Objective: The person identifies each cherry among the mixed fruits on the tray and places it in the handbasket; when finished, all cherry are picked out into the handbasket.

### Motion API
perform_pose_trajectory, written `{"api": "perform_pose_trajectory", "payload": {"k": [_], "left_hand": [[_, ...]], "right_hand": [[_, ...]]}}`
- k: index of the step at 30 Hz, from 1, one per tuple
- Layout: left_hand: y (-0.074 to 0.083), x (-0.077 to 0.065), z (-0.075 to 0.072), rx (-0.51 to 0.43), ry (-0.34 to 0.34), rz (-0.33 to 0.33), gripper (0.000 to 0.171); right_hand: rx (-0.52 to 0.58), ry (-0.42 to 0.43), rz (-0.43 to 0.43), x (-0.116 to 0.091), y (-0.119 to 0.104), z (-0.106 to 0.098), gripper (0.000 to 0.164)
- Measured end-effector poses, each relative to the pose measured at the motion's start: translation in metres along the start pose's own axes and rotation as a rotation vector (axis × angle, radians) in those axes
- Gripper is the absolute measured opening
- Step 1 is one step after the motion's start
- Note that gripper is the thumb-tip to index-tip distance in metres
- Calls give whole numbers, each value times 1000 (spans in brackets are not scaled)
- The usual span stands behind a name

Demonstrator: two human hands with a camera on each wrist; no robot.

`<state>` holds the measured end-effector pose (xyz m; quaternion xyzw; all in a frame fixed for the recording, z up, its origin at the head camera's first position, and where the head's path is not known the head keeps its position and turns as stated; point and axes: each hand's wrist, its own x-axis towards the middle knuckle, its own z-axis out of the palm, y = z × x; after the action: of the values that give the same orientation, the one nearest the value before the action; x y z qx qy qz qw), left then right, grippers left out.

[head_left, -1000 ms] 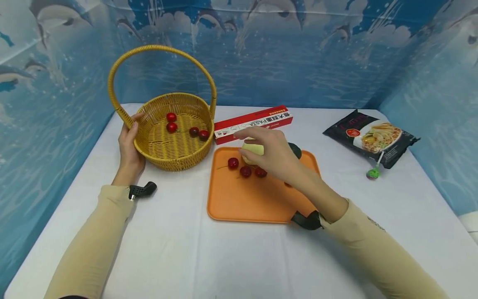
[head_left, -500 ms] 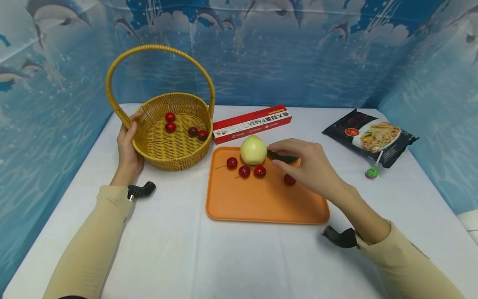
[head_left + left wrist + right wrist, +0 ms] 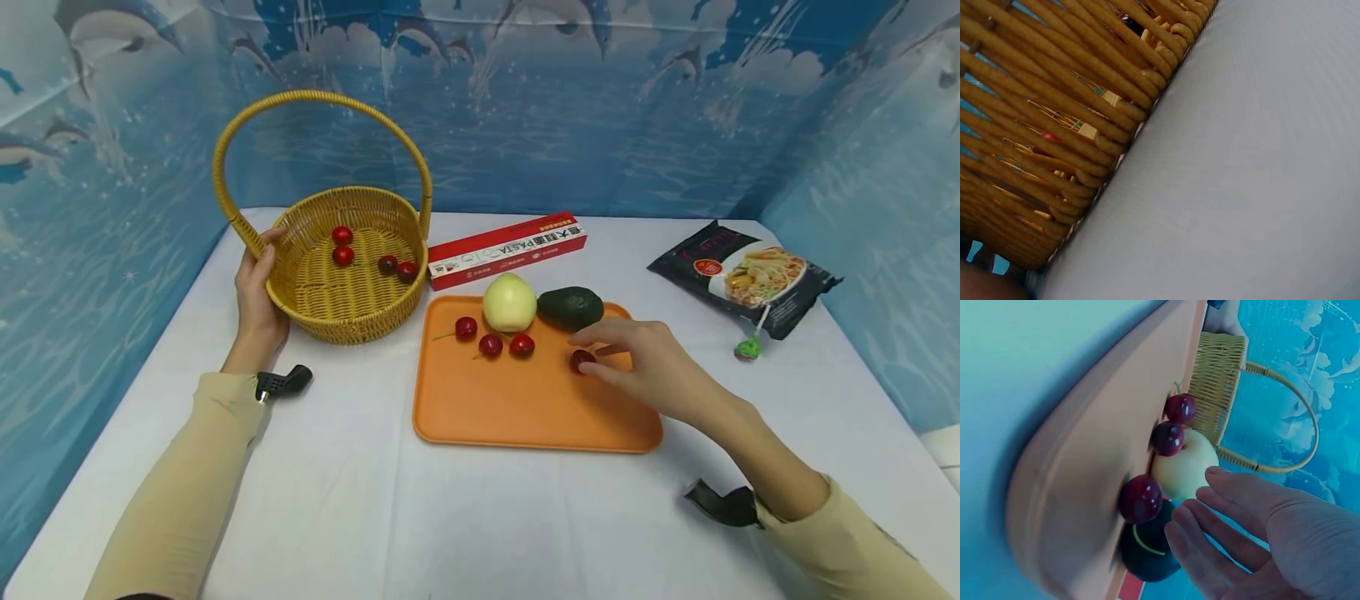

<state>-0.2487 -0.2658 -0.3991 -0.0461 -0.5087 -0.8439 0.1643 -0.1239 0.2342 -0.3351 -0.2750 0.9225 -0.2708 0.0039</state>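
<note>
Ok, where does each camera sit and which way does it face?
Head-worn: forward and down at the orange tray; left hand, right hand, sleeves show.
On left wrist: close at the basket; apparently that hand, blurred, lower corner.
On right wrist: across tray toward basket; right fingers, apparently left hand.
Head and right wrist share the apple.

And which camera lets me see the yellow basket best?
The head view: it shows nearly the whole basket, with its tall handle and four red fruits inside. The left wrist view shows only a close-up of woven wall. The right wrist view shows one side and the handle, beyond the pale apple.
</note>
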Motion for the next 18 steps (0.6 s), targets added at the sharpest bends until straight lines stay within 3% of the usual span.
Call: {"api": "perform_pose_trajectory", "payload": {"k": [10,18], "left_hand": [[1,0,0,16,-6,1,37],[-1,1,-2,11,-6,-9,38]], "right_hand": [[-4,-87,35,-7,10,5,37],[36,-91,32,-9,16,12,37]]}}
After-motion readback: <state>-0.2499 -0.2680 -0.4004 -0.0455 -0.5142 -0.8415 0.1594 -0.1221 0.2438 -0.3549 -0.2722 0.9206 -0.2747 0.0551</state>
